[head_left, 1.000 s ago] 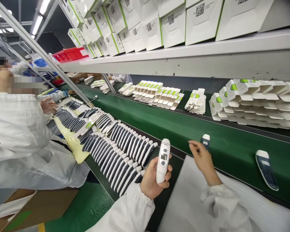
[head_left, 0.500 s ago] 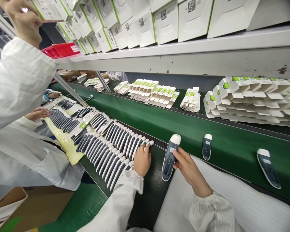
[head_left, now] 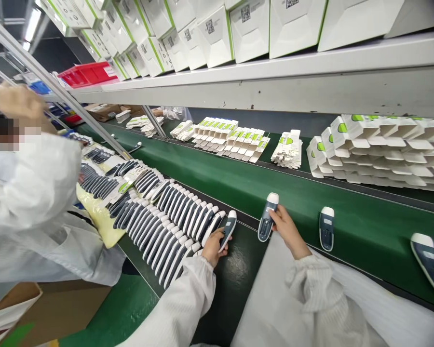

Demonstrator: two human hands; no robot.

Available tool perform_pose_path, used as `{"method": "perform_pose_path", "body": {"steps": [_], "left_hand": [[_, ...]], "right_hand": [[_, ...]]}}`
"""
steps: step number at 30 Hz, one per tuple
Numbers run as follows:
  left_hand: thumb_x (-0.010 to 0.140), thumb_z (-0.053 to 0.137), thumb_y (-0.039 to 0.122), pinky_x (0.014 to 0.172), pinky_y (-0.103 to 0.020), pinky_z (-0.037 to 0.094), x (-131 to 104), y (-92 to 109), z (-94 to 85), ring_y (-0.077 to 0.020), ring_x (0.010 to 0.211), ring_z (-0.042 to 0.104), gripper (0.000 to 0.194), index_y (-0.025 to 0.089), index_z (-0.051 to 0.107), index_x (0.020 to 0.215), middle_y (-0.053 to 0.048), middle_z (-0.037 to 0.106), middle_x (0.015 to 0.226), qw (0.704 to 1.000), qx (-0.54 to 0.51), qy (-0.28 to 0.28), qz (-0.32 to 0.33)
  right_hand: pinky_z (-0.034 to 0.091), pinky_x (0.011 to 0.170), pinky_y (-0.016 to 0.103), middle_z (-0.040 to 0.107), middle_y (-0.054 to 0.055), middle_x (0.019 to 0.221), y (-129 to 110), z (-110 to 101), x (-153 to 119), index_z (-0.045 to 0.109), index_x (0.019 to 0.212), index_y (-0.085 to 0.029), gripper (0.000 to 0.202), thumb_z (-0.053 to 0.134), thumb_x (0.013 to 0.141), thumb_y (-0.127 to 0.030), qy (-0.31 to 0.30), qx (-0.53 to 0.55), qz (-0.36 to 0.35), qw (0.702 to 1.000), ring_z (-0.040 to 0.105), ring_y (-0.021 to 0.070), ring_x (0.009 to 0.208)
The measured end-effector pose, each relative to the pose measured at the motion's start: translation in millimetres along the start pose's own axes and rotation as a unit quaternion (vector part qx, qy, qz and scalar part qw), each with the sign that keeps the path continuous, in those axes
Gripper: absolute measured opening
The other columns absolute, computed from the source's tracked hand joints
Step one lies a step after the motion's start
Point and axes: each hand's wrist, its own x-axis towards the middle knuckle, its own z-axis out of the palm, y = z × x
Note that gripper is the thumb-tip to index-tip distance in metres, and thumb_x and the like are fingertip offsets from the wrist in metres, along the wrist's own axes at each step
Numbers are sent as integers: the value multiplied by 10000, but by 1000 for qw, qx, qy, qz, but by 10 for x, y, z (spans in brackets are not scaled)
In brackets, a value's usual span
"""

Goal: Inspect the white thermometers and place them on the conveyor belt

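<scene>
Navy device (head_left: 227, 230), newly off its row (head_left: 192, 213), gripped by the left hand's (head_left: 212, 246) closed fingers. Right hand (head_left: 287, 228) pinches second device (head_left: 267, 222) over the belt's (head_left: 224, 180) near edge; neither is free.

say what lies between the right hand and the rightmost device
Head view: one device lies on the green surface between the right hand and the rightmost device.

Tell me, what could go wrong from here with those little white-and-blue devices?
The left hand holds one device right by the end of the packed row; a bump might knock its neighbours out of line.

The right hand seems to pinch another device at one side, so it could slip.

That second device shows what looks like an uncovered compartment; dirt might get in.
</scene>
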Motion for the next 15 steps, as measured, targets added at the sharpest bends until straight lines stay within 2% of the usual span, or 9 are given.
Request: {"method": "perform_pose_path", "body": {"steps": [2,4,7,9,11,15], "left_hand": [[851,411,298,364,-158,185,-149,42,51,-51,404,317,251,173,511,1045,17,491,687,998,-47,-36,-27],[869,390,417,341,-144,137,-313,102,91,-38,378,247,334,166,525,1043,46,433,617,994,-75,-72,-43],[842,427,587,315,-123,102,-530,198,109,-26,372,194,533,162,539,1143,66,391,568,965,-169,-192,-67],[820,508,579,298,-113,80,-633,249,108,-22,374,206,567,166,532,1208,65,409,569,923,-237,-289,-86],[839,521,530,283,-114,70,-698,288,115,-27,373,238,543,165,527,1241,55,438,576,892,-268,-351,-101],[878,434,528,295,-135,51,-770,317,177,-43,369,260,524,180,524,1258,47,442,560,875,-274,-383,-110]], "right_hand": [[481,630,319,631,59,855,121,-85,238,488,1146,-173,432,437,791,-413,30,-49,17,998,605,214,742],[474,745,373,639,106,941,209,-180,427,485,1177,-160,431,421,809,-375,64,-107,30,992,613,258,858],[417,877,449,621,165,1050,308,-306,606,475,1220,-141,443,381,842,-353,98,-189,43,976,573,319,1022],[384,933,465,586,201,1127,369,-372,668,485,1216,-113,447,371,848,-340,108,-233,47,965,502,340,1146],[359,976,467,562,234,1156,419,-429,695,519,1174,-75,442,365,842,-324,114,-269,52,955,406,347,1248],[350,988,504,540,282,1152,439,-526,622,547,1139,-27,495,326,824,-337,118,-306,58,943,363,377,1274]]}}
